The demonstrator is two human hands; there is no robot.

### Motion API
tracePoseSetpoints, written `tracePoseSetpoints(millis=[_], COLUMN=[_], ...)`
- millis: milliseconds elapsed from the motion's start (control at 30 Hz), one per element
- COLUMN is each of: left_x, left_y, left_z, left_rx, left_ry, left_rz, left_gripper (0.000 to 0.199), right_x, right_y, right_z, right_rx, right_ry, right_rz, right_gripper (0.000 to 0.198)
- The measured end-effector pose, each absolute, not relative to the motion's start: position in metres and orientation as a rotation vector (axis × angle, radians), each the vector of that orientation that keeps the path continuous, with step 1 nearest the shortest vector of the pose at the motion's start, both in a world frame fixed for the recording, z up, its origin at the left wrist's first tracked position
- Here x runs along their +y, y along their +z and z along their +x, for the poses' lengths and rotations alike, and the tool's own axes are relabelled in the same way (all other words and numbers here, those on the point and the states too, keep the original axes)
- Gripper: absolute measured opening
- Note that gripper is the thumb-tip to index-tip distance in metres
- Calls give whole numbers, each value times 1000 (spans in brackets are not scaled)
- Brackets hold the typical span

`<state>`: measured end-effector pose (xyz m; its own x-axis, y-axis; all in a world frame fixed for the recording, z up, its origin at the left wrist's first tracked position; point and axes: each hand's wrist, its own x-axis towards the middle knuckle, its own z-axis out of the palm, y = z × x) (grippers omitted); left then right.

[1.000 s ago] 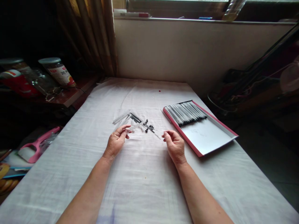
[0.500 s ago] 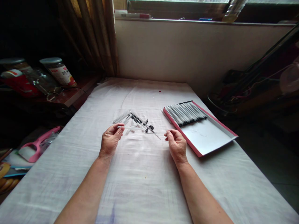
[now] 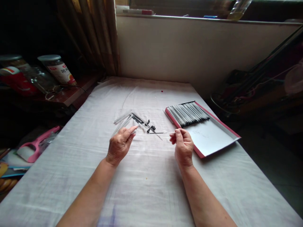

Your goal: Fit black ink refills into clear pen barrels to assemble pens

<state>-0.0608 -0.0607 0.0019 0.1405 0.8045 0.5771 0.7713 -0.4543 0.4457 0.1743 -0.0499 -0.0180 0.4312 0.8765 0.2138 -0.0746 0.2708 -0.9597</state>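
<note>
Left hand (image 3: 120,145) pinches a pale plastic tube (image 3: 133,131), right hand (image 3: 184,146) a slender black-and-clear rod (image 3: 156,133); small black caps (image 3: 153,128) lie between, red-sided white tray (image 3: 214,137) beside.

Tan curtain (image 3: 101,41) hung at 11 o'clock, beside pale wall (image 3: 165,50) at 12. On sill (image 3: 165,16) above: red-&-white box (image 3: 136,11) approx. 12, sm. blue item (image 3: 210,17) at 1, tilted clear bottle (image 3: 239,9) w/ yellowish contents betw. 1 & 2. Dark shelf (image 3: 71,96) at 10 held lidded jar (image 3: 60,71) w/ white label, red container (image 3: 17,82) farther out twd. 9, & what looked like specs (image 3: 50,94) nr. front edge. Pink loop-handled item (image 3: 36,145), type unclear, lay betw. 8 & 9. Dark frame (image 3: 267,58) slanted betw. 2 & 3, details too dim.
</note>
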Motion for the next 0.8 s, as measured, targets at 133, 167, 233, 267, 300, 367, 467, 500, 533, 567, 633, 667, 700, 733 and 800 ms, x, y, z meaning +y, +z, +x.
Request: tracePoseSetpoints(millis=[133,167,233,267,300,367,467,500,533,567,633,667,700,733,800], left_x=[-56,-56,-56,-57,-58,-59,-60,-61,-61,-61,-60,-60,-60,-60,-59], left_y=[-8,-9,-11,-11,-11,-11,-11,-11,-11,-11,-13,-13,-14,-14,-15], left_z=[-55,-54,-52,-51,-50,-49,-49,-48,-48,-49,-49,-49,-50,-50,-50], left_rx=[1532,1514,1495,1490,1484,1485,1531,1543,1548,1542,1508,1489,1474,1468,1480], left_ry=[1008,978,945,943,946,957,947,942,939,943,975,994,1010,1022,1028], left_rz=[2421,2427,2415,2401,2386,2357,2318,2310,2308,2312,2335,2347,2356,2359,2352], left_gripper=[39,39,38,37,36,33,25,23,21,19,17,17,17,17,18], right_x=[-49,-49,-50,-50,-50,-51,-52,-51,-51,-51,-51,-51,-51,-51,-50], right_y=[-19,-19,-18,-17,-17,-16,-14,-14,-13,-13,-13,-13,-13,-14,-14], right_z=[174,174,173,172,171,171,170,171,171,171,171,171,171,171,172], right_rx=[-911,-914,-924,-929,-935,-950,-972,-976,-976,-977,-980,-983,-983,-980,-968], right_ry=[820,822,824,826,831,840,831,825,820,821,840,855,871,885,903], right_rz=[-1107,-1111,-1118,-1120,-1119,-1114,-1134,-1143,-1149,-1154,-1161,-1166,-1171,-1173,-1170], right_gripper=[28,28,27,27,27,26,27,28,28,29,30,31,31,31,31])
